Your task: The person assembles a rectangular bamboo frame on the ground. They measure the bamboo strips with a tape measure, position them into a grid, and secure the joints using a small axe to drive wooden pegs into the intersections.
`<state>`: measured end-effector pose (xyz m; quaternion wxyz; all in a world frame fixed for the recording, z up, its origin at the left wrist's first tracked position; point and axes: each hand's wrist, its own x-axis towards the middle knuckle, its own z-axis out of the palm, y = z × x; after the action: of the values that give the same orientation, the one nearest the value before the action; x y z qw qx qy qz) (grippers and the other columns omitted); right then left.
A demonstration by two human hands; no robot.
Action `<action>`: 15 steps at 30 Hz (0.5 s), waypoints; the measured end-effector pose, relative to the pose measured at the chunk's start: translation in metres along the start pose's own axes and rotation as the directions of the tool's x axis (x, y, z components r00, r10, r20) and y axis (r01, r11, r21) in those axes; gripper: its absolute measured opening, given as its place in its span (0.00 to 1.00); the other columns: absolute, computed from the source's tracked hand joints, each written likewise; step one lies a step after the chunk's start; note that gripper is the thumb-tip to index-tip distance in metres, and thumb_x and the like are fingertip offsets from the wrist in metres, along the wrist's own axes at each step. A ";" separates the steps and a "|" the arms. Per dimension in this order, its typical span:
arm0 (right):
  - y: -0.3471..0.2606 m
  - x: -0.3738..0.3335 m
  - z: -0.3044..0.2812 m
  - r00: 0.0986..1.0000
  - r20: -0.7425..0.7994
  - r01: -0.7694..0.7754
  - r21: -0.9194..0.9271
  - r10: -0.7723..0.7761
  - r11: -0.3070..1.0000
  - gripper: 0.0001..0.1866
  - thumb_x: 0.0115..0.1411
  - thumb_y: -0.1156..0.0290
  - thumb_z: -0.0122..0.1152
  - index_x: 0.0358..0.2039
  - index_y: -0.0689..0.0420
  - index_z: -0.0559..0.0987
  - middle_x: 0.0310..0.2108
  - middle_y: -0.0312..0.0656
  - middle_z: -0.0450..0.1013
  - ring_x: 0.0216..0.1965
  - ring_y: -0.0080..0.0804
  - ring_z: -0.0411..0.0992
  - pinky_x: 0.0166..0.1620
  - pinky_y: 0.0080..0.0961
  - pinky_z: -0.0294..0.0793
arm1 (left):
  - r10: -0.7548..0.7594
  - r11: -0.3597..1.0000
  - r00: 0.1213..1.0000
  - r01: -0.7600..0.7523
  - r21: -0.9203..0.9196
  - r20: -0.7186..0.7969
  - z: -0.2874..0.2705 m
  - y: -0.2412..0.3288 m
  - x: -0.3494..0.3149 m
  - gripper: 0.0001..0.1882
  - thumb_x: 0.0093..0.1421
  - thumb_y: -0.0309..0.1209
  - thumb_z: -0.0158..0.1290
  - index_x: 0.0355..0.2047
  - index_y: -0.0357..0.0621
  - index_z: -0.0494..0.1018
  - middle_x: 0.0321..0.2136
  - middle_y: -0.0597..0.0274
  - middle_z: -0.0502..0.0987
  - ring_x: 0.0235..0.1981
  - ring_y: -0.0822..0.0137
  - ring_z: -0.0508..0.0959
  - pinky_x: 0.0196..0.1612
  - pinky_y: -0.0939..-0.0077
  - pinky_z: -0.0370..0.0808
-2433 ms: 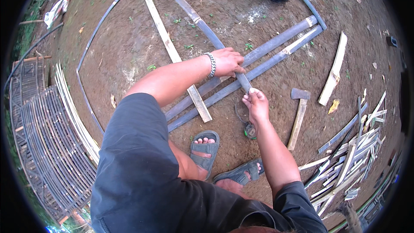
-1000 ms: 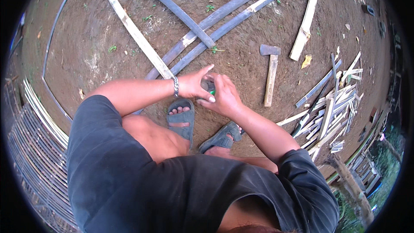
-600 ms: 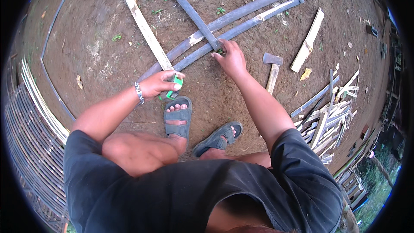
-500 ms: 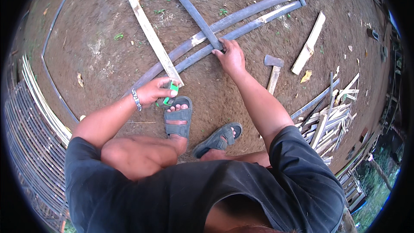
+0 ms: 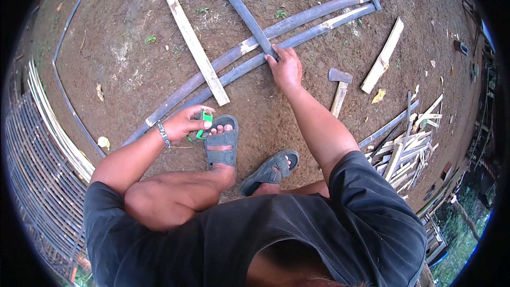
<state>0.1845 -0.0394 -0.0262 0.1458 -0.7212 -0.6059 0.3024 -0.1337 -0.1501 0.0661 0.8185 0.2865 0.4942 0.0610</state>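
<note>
The left hand, at the near left, is closed around a boxy, bright-green and black tape measure beside a dark grey strapped sandal. Farther off and to the right, the right hand grips the near end of a long, slate-grey bamboo strip with a pale mark at a joint toward its far end. That strip lies across two dark grey bamboo strips with pale scraped patches, between a cream-coloured wooden strip on the left and a grey-headed, wooden-handled axe on the right
</note>
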 end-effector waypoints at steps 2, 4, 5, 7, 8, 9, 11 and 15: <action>0.000 0.000 0.002 1.000 -0.002 -0.008 0.006 0.008 1.000 0.23 0.57 0.56 0.73 0.52 0.48 0.85 0.43 0.41 0.77 0.46 0.42 0.77 0.52 0.36 0.76 | -0.006 0.999 1.000 0.006 -0.041 0.001 0.000 0.000 -0.001 0.36 0.59 0.43 0.67 0.63 0.39 0.69 0.48 0.66 0.74 0.50 0.72 0.73 0.56 0.73 0.71; 0.001 0.000 0.003 1.000 -0.011 -0.028 0.005 0.028 1.000 0.22 0.56 0.57 0.73 0.51 0.46 0.85 0.45 0.40 0.77 0.46 0.41 0.78 0.52 0.35 0.76 | 0.006 1.000 1.000 -0.006 -0.005 0.006 0.000 0.000 0.000 0.34 0.59 0.43 0.67 0.61 0.40 0.70 0.47 0.67 0.74 0.50 0.73 0.73 0.56 0.73 0.71; 0.002 0.000 0.003 1.000 -0.010 -0.017 0.001 0.017 1.000 0.23 0.56 0.57 0.74 0.52 0.47 0.84 0.44 0.40 0.77 0.46 0.40 0.77 0.52 0.35 0.76 | 0.012 1.000 1.000 -0.012 0.014 0.009 0.000 0.000 0.000 0.33 0.59 0.42 0.67 0.60 0.40 0.71 0.47 0.67 0.75 0.49 0.73 0.73 0.55 0.74 0.71; 0.006 0.000 0.004 1.000 -0.008 0.007 -0.007 -0.007 1.000 0.25 0.56 0.56 0.75 0.54 0.49 0.84 0.42 0.41 0.77 0.44 0.40 0.77 0.52 0.34 0.76 | 0.008 1.000 1.000 -0.008 0.006 0.009 0.003 0.003 0.001 0.30 0.59 0.41 0.67 0.57 0.41 0.71 0.46 0.68 0.75 0.49 0.73 0.73 0.55 0.74 0.71; 0.010 0.000 0.004 0.999 -0.023 0.025 0.012 -0.025 1.000 0.27 0.55 0.57 0.76 0.54 0.51 0.83 0.42 0.42 0.77 0.44 0.39 0.77 0.51 0.34 0.76 | 0.006 1.000 1.000 -0.006 0.002 0.010 0.004 0.004 0.002 0.29 0.59 0.41 0.67 0.56 0.41 0.72 0.46 0.68 0.75 0.48 0.74 0.73 0.54 0.74 0.72; 0.013 -0.001 0.003 0.998 -0.037 0.044 0.031 -0.043 0.999 0.28 0.54 0.58 0.77 0.55 0.52 0.83 0.42 0.42 0.77 0.44 0.38 0.77 0.51 0.34 0.76 | 0.011 1.000 1.000 -0.011 -0.009 0.020 0.005 0.005 0.003 0.28 0.59 0.40 0.67 0.55 0.41 0.72 0.46 0.68 0.75 0.48 0.74 0.74 0.54 0.74 0.72; 0.020 -0.002 0.000 0.997 -0.053 0.050 0.057 -0.046 0.997 0.31 0.52 0.60 0.79 0.56 0.54 0.81 0.42 0.43 0.77 0.43 0.36 0.78 0.50 0.33 0.77 | 0.020 0.999 0.999 -0.019 -0.030 0.043 0.006 0.007 0.007 0.26 0.59 0.40 0.67 0.53 0.42 0.72 0.46 0.68 0.75 0.48 0.74 0.74 0.54 0.74 0.72; 0.018 -0.014 -0.008 0.998 -0.060 0.026 0.100 -0.020 0.995 0.34 0.50 0.63 0.80 0.57 0.57 0.80 0.43 0.45 0.78 0.41 0.36 0.78 0.49 0.33 0.78 | 0.020 0.995 0.997 -0.012 -0.100 0.081 0.007 0.010 0.017 0.26 0.60 0.36 0.67 0.54 0.42 0.71 0.45 0.67 0.76 0.44 0.74 0.76 0.51 0.74 0.75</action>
<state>0.2022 -0.0556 -0.0272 0.2033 -0.7147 -0.5935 0.3094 -0.1172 -0.1387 0.0608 0.8507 0.2517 0.4544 0.0801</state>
